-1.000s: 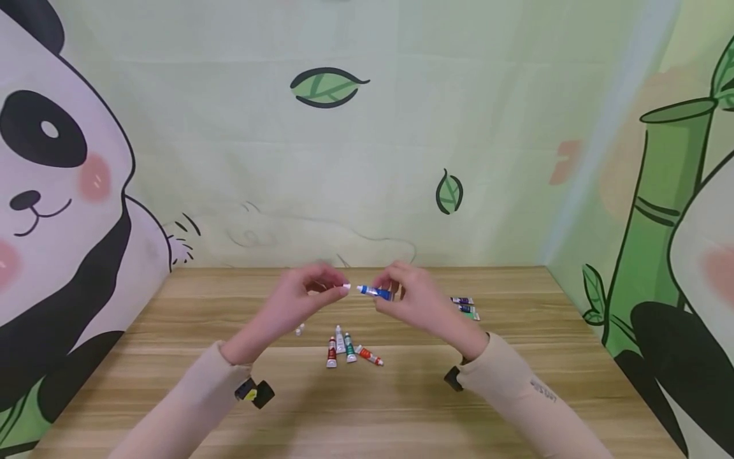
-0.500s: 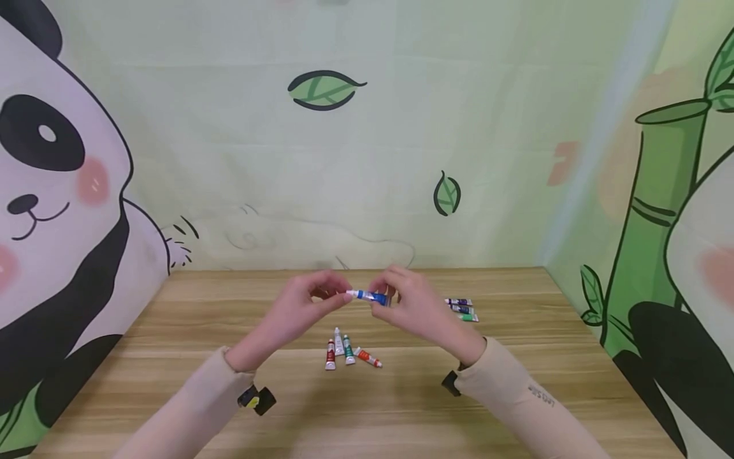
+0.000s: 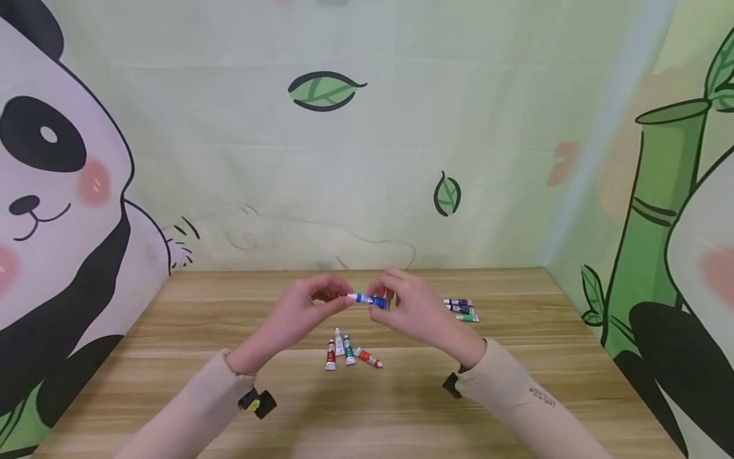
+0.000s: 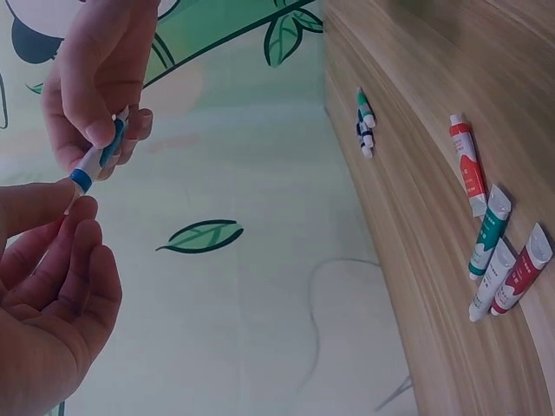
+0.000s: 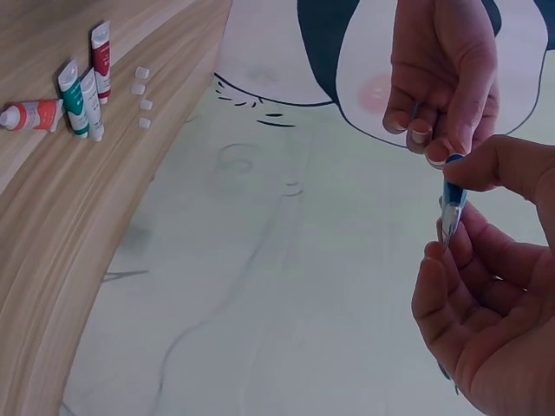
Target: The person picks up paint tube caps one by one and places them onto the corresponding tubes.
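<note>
Above the table, my right hand (image 3: 415,311) holds a blue paint tube (image 3: 371,300) by its body, with the neck end pointing left. My left hand (image 3: 298,313) pinches a small white cap (image 3: 351,296) at the tube's tip, mostly covered by thumb and fingertips. In the left wrist view the tube's blue shoulder (image 4: 81,178) shows between the two hands. Whether the cap is threaded on or just touching, I cannot tell.
On the wooden table (image 3: 395,414) lie a dark red tube (image 3: 331,355), a white tube (image 3: 339,343), a green tube (image 3: 348,351) and an orange-red tube (image 3: 369,357). Three more tubes (image 3: 460,310) lie behind the right hand. Several loose white caps (image 5: 139,88) show in the right wrist view.
A second ago the cap was apart from the blue tube. Half a second ago the two had met at the tip, and both hands have since sunk very slightly.
</note>
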Tool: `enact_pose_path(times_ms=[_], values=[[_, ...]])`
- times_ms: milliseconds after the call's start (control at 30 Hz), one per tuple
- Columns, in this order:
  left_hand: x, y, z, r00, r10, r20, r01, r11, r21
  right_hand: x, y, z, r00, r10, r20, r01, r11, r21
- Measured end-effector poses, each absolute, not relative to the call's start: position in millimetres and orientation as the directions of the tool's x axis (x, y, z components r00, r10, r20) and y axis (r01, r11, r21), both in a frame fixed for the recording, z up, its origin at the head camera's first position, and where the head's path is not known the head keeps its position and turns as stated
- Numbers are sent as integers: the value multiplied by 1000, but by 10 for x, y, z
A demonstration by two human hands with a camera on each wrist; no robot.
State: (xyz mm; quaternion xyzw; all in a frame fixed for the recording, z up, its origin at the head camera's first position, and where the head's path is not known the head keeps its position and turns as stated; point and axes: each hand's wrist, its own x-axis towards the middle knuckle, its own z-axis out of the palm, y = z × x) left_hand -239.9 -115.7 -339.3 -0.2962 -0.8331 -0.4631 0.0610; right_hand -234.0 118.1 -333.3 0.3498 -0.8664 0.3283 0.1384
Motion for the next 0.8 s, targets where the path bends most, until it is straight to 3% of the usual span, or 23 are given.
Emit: enact_pose_path(times_ms=[333,800], values=[[-2378,-1142,-3368,-792,460,403,585,378,718,-2367,1251,-3340,-793,-507,339,-578,447,-683],[-2369,-1121,-3372,-741,474,475,655,354,668,-2362,1273,-3343,-847,-463,262,-450,360,-817]])
